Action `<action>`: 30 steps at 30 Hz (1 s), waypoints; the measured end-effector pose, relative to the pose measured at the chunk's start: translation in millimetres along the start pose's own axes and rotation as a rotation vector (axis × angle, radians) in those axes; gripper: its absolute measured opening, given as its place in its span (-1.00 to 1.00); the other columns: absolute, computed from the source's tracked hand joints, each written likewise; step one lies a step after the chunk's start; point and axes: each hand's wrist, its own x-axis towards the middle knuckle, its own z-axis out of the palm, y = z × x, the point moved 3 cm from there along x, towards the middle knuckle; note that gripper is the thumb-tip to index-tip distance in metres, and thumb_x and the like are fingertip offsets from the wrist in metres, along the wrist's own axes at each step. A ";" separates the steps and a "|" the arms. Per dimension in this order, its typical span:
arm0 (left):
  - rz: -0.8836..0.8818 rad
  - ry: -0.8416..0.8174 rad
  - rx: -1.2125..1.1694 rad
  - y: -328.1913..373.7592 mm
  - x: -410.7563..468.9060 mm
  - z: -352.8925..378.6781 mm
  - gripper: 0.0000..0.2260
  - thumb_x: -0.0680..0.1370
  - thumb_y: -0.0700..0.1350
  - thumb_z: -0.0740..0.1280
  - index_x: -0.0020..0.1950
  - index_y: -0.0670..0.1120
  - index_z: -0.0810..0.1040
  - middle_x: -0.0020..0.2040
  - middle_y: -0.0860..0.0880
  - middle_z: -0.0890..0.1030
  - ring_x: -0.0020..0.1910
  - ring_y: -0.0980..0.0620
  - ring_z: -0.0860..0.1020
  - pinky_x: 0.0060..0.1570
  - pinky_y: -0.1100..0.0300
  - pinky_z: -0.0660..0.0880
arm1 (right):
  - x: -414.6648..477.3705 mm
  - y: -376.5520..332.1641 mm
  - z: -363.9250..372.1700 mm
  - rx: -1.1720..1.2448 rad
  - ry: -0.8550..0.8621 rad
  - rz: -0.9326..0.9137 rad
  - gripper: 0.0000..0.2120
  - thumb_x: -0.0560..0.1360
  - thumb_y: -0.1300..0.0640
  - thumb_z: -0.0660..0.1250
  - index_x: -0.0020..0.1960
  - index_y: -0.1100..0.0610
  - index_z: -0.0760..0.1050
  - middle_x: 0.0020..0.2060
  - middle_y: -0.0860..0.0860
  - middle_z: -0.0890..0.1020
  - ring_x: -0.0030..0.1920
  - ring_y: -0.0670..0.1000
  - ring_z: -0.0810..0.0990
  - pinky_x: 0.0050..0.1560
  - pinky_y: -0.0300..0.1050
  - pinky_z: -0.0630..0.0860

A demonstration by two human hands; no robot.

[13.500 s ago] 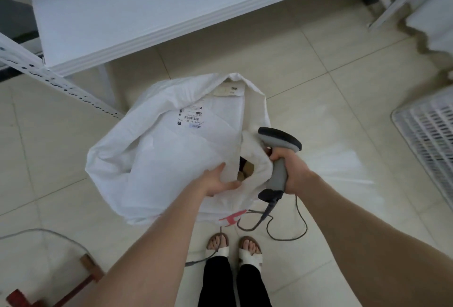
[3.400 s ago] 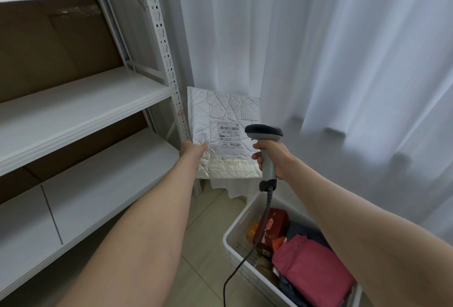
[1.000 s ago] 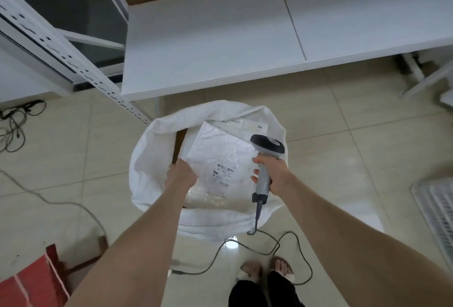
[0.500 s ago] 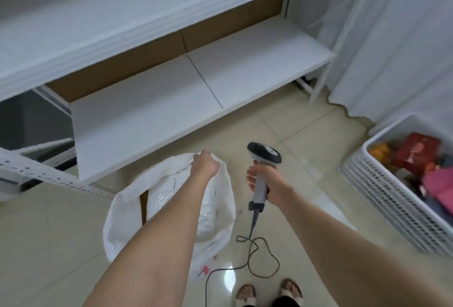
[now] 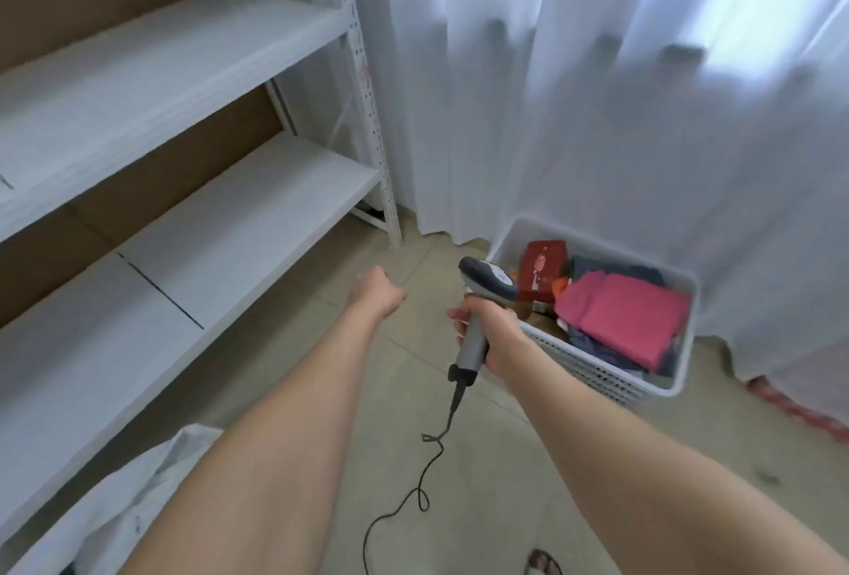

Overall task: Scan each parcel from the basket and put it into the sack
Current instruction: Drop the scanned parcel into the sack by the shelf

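Parcels fill the white basket [image 5: 597, 374] on the tiled floor [image 5: 505, 459], which stands against the curtain [image 5: 574, 115] at the right. Among them are a pink parcel [image 5: 627, 317] on top, a red box [image 5: 542, 269] at the far end and dark ones underneath. The right hand [image 5: 494, 338] has its fingers wrapped round the grey handle of the scanner [image 5: 487, 285], held just beside the basket's near corner, and its cable [image 5: 413, 487] trails down to the floor. The left hand [image 5: 376, 294] hangs in the air beside it with its fingers loosely curled, holding nothing. A corner of the white sack [image 5: 105, 515] shows at the lower left, beneath the left forearm and beside the white shelves [image 5: 206, 230].
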 end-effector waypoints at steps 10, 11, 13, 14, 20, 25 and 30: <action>0.135 -0.183 0.012 201.0 27.4 145.9 -0.47 0.49 -0.11 0.39 0.42 -0.16 0.34 0.39 -0.18 0.36 0.32 -0.16 0.41 0.28 0.02 0.40 | 76.0 -109.6 -185.9 0.223 0.186 -0.015 -0.92 0.47 0.34 0.30 -0.05 0.27 0.51 -0.23 0.14 0.66 -0.35 0.01 0.55 -0.16 -0.06 0.53; 0.141 -0.204 0.015 215.3 33.5 158.6 -0.47 0.49 -0.10 0.39 0.43 -0.16 0.33 0.39 -0.18 0.37 0.32 -0.16 0.41 0.29 0.02 0.40 | 84.7 -116.5 -198.5 0.243 0.198 -0.012 -0.93 0.47 0.34 0.31 -0.04 0.28 0.51 -0.26 0.13 0.66 -0.35 0.01 0.55 -0.17 -0.05 0.54; 0.154 -0.248 0.023 240.0 47.9 183.7 -0.47 0.49 -0.11 0.40 0.42 -0.17 0.35 0.38 -0.17 0.39 0.31 -0.15 0.42 0.28 0.03 0.41 | 103.8 -128.5 -221.4 0.281 0.225 0.001 -0.94 0.49 0.33 0.30 -0.04 0.27 0.51 -0.29 0.12 0.64 -0.34 0.01 0.55 -0.13 -0.02 0.56; 0.159 -0.267 0.030 252.7 56.7 197.4 -0.50 0.49 -0.12 0.40 0.40 -0.18 0.37 0.36 -0.17 0.42 0.30 -0.14 0.43 0.27 0.05 0.41 | 115.8 -135.7 -232.8 0.295 0.238 0.008 -0.96 0.50 0.32 0.30 -0.05 0.26 0.51 -0.29 0.12 0.64 -0.35 0.01 0.56 -0.15 -0.04 0.56; 0.170 -0.358 0.076 319.3 132.0 282.3 -0.46 0.49 -0.03 0.41 0.41 -0.13 0.35 0.34 -0.16 0.44 0.26 -0.12 0.47 0.22 0.09 0.44 | 215.7 -179.3 -296.4 0.327 0.345 0.031 -0.91 0.53 0.30 0.29 -0.15 0.23 0.52 -0.36 0.10 0.63 -0.42 -0.02 0.54 -0.35 -0.15 0.49; 0.136 -0.435 0.133 344.1 197.5 356.5 -0.50 0.51 -0.06 0.37 0.41 -0.16 0.36 0.35 -0.16 0.42 0.29 -0.14 0.44 0.22 0.11 0.42 | 305.9 -187.5 -341.3 0.271 0.438 0.117 -0.90 0.48 0.33 0.33 -0.21 0.25 0.51 -0.35 0.13 0.58 -0.41 0.02 0.50 -0.32 -0.11 0.47; 0.093 -0.558 0.148 348.7 240.3 437.9 -0.48 0.51 -0.08 0.37 0.42 -0.17 0.33 0.35 -0.15 0.44 0.30 -0.12 0.43 0.19 0.15 0.39 | 378.9 -157.7 -396.9 0.209 0.547 0.200 -0.79 0.42 0.29 0.44 0.02 0.28 0.51 -0.29 0.12 0.54 -0.34 0.08 0.51 -0.11 0.08 0.57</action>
